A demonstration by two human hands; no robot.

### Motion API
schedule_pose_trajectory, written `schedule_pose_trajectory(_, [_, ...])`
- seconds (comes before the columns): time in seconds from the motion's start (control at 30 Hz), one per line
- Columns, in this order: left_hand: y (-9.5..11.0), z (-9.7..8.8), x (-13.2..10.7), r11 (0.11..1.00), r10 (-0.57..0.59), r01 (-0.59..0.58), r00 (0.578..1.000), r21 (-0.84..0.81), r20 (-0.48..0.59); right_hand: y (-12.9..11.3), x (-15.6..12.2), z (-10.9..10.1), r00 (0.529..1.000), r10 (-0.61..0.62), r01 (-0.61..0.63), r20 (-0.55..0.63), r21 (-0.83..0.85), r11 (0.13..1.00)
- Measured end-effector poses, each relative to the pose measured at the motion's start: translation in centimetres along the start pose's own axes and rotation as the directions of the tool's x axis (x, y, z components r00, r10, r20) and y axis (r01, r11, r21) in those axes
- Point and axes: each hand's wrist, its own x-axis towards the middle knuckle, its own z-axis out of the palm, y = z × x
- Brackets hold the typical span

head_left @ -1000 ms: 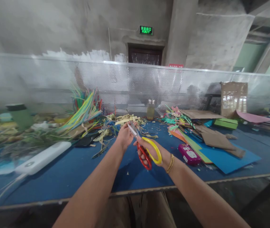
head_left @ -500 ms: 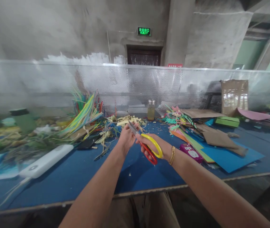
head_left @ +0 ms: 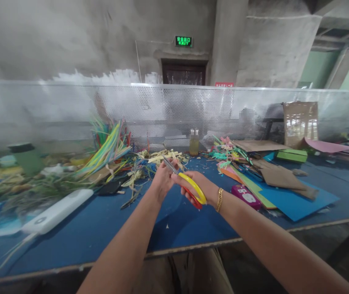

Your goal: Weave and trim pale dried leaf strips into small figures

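A pair of scissors [head_left: 194, 188] with one yellow and one red handle is in my right hand [head_left: 203, 184], whose fingers are wrapped through the handles. Its blades point up and left, over the fingers of my left hand [head_left: 162, 178]. My left hand is closed near the blades, pinching something too small or hidden to make out. Both hands are above the blue tabletop [head_left: 189, 228]. A small white scrap [head_left: 167, 226] lies on the table below them.
Colourful strips [head_left: 111, 145] and raffia-like scraps [head_left: 162, 157] lie behind my left hand. A white power strip [head_left: 58, 210] is at left, beside a green bottle [head_left: 25, 157]. Right are a purple pack [head_left: 246, 197], blue paper [head_left: 303, 206] and cardboard [head_left: 280, 174]. A glass jar [head_left: 194, 143] stands behind.
The scissors' handles have drawn closer together in my right hand. Both hands stay nearly in place, and the whole view has shifted slightly.
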Motion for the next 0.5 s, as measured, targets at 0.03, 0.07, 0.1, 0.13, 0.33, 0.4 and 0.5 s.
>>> schedule_pose_trajectory(0.03, [0.01, -0.01, 0.0, 1.0, -0.001, 0.001, 1.0, 0.003, 0.004, 0.01, 0.02, 0.01, 1.0, -0.007, 0.007, -0.007, -0.006, 1.0])
schedule_pose_trajectory(0.07, [0.02, -0.03, 0.01, 1.0, -0.003, 0.003, 1.0, 0.003, 0.007, 0.02, 0.05, 0.01, 1.0, -0.012, 0.012, -0.012, -0.012, 1.0])
schedule_pose_trajectory(0.1, [0.02, -0.06, 0.03, 1.0, -0.005, 0.005, 1.0, 0.0, 0.01, 0.02, 0.07, 0.01, 1.0, -0.013, 0.013, -0.014, -0.017, 1.0])
schedule_pose_trajectory(0.13, [0.01, -0.1, 0.06, 1.0, -0.006, 0.006, 1.0, -0.005, 0.012, 0.04, 0.09, 0.01, 1.0, -0.012, 0.012, -0.015, -0.023, 1.0])
schedule_pose_trajectory(0.33, [-0.01, -0.08, 0.1, 1.0, 0.005, -0.005, 0.999, 0.003, 0.037, 0.42, 0.33, -0.07, 1.0, -0.003, 0.002, -0.018, -0.041, 0.999])
schedule_pose_trajectory(0.4, [0.01, 0.01, 0.03, 1.0, 0.008, -0.009, 0.999, 0.011, 0.04, 0.63, 0.45, -0.11, 1.0, -0.015, 0.014, -0.018, -0.04, 0.999])
schedule_pose_trajectory(0.5, [0.05, 0.1, -0.09, 1.0, 0.008, -0.009, 0.999, 0.017, 0.042, 0.87, 0.56, -0.18, 1.0, -0.024, 0.024, -0.014, -0.031, 0.999])
